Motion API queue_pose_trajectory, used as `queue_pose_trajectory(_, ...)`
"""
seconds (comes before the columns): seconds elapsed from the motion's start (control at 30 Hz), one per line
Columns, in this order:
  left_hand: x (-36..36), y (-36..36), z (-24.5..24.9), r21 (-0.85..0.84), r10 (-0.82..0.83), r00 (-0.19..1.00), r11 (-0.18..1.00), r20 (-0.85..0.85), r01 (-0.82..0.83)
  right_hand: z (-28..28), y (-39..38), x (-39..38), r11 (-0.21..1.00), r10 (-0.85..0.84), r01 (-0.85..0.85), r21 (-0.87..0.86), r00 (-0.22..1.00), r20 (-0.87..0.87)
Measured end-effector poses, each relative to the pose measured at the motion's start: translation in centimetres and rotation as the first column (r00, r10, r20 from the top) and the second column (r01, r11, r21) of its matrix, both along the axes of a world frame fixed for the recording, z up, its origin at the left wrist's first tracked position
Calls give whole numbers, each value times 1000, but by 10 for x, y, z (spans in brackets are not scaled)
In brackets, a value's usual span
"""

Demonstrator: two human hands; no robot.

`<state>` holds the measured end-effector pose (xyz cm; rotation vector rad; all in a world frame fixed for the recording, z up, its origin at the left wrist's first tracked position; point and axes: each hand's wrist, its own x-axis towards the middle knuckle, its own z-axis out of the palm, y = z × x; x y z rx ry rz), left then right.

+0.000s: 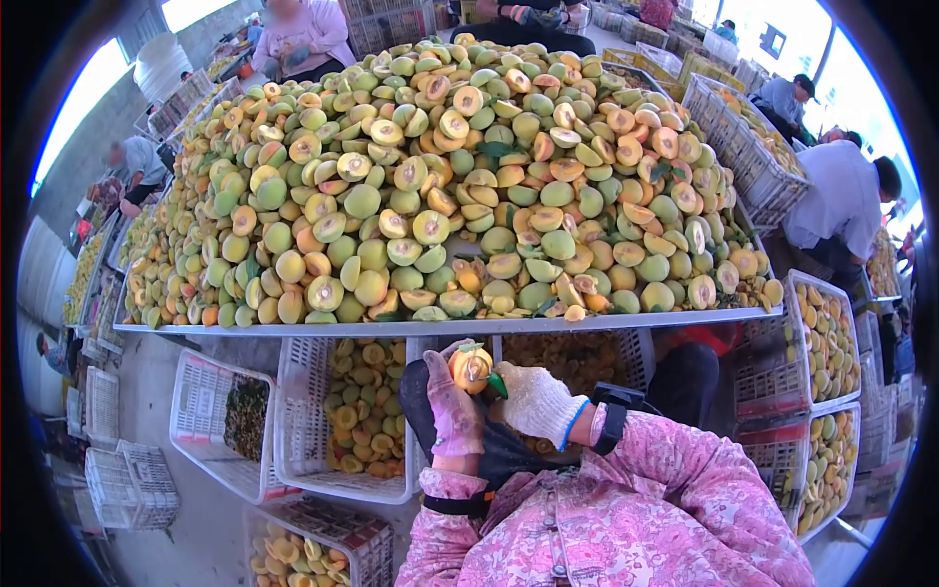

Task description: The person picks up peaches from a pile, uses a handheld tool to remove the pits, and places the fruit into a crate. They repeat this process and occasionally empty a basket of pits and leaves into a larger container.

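Left hand [452, 411], pink glove: fingers clamped around one yellow-orange fruit [471, 369], cut face turned up toward me. The fruit is held just below the table [440, 326] edge, close to my chest, over the crates.

Right hand [536, 401], white glove with a blue cuff: fingers curled together on a small green piece [497, 383] that pokes out against the fruit. Cannot tell whether it is a tool or a leaf. Black band [611, 423] on that wrist.

The table carries a great heap of fruit [460, 176], green and yellow, many halved with the cut side showing.

Under the table edge: a white crate [364, 411] with halved fruit, and to its left another crate [230, 416] holding a dark mass I cannot make out. Stacked crates [827, 338] of fruit stand at the right.

Other people nearby: one in a pale shirt [841, 205] bent over at the right, one seated [298, 34] across the heap at the far side.
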<state>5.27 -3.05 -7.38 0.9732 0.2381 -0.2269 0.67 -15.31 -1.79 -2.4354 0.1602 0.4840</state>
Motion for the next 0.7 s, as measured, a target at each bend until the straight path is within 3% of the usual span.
queue_pose_trajectory(0.2,5,10,-13,36,-91,993,995,-74,94,-57,16,-4,989,-17,8,147,998,56)
queue_pose_trajectory(0.33,8,14,-14,144,-166,985,977,52,157,-43,16,-2,960,-4,9,281,1000,-16)
queue_pose_trajectory(0.4,3,12,-6,44,-84,985,996,149,78,-33,15,-2,923,-51,75,378,996,-75)
queue_pose_trajectory(0.47,3,6,1,104,-4,934,994,359,-36,-16,16,2,927,-59,82,366,996,-73)
queue_pose_trajectory(0.5,3,17,-5,187,-32,917,981,397,-47,9,24,0,787,-119,286,547,940,-320)
queue_pose_trajectory(0.53,7,12,-11,252,-123,896,968,427,13,29,32,-2,729,-113,388,564,881,-460)
queue_pose_trajectory(0.6,9,15,-15,-28,-231,926,968,298,250,24,30,-13,485,-54,575,658,771,-634)
queue_pose_trajectory(0.67,4,19,-13,-123,-300,908,930,293,347,30,34,-21,383,-22,671,635,694,-719)
queue_pose_trajectory(0.7,5,17,-15,-51,-297,895,942,333,332,32,36,-24,328,-9,717,615,653,-757)
